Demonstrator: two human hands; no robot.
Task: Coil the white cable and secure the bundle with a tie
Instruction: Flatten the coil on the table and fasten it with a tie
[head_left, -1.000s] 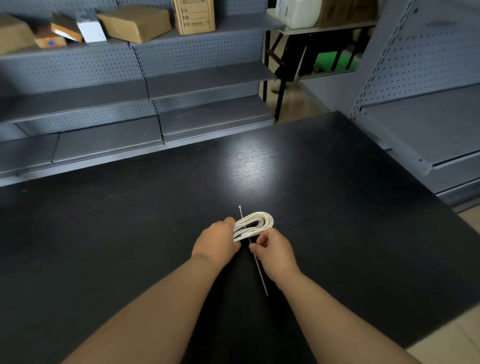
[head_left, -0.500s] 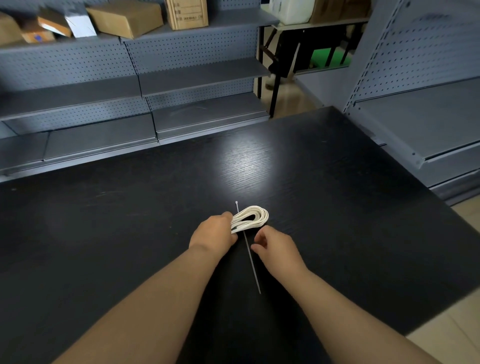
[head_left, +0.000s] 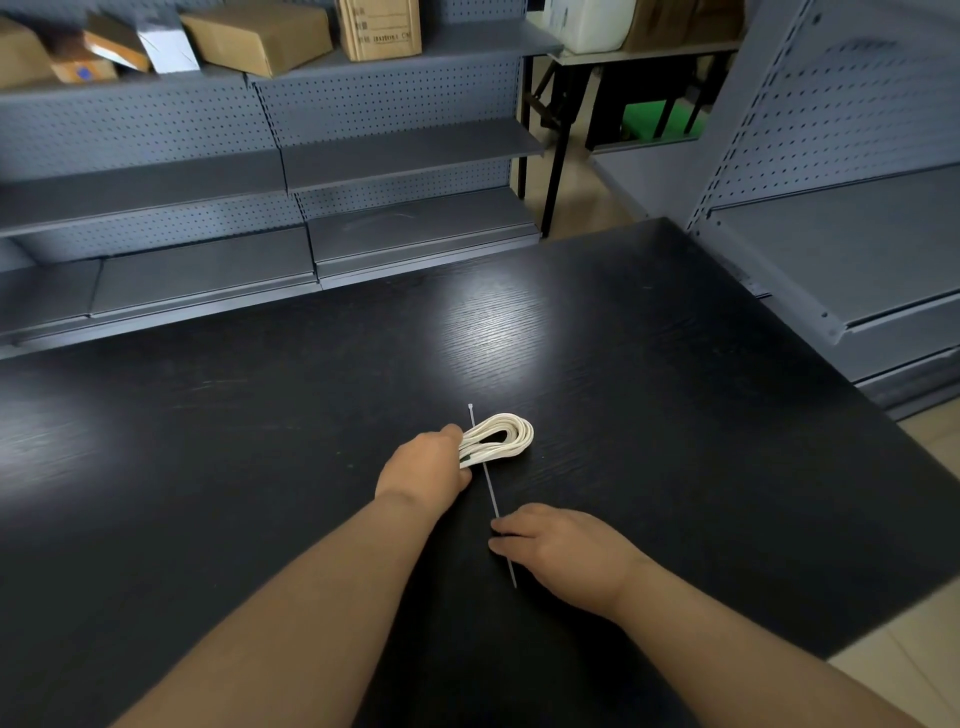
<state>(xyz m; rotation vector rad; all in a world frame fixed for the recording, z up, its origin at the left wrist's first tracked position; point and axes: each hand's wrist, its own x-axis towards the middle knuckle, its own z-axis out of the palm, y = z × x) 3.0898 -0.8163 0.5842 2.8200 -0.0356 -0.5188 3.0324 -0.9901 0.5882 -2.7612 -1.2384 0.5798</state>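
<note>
The white cable (head_left: 506, 437) lies coiled in a flat bundle on the black table (head_left: 675, 415). My left hand (head_left: 423, 467) is closed on the bundle's left end and holds it down. A thin white zip tie (head_left: 490, 491) lies under the bundle, running from its small head beyond the coil back toward me. My right hand (head_left: 558, 545) rests on the table with its fingertips on the near part of the tie; whether the fingers pinch it or only touch it is unclear.
Grey pegboard shelving (head_left: 311, 171) stands behind the table, with cardboard boxes (head_left: 260, 34) on its top shelf. Another grey shelf unit (head_left: 841, 249) flanks the right side. The table's right edge (head_left: 883, 613) drops to a tan floor.
My right hand has slid back toward me along the tie, away from the coil. My left hand has stayed on the bundle.
</note>
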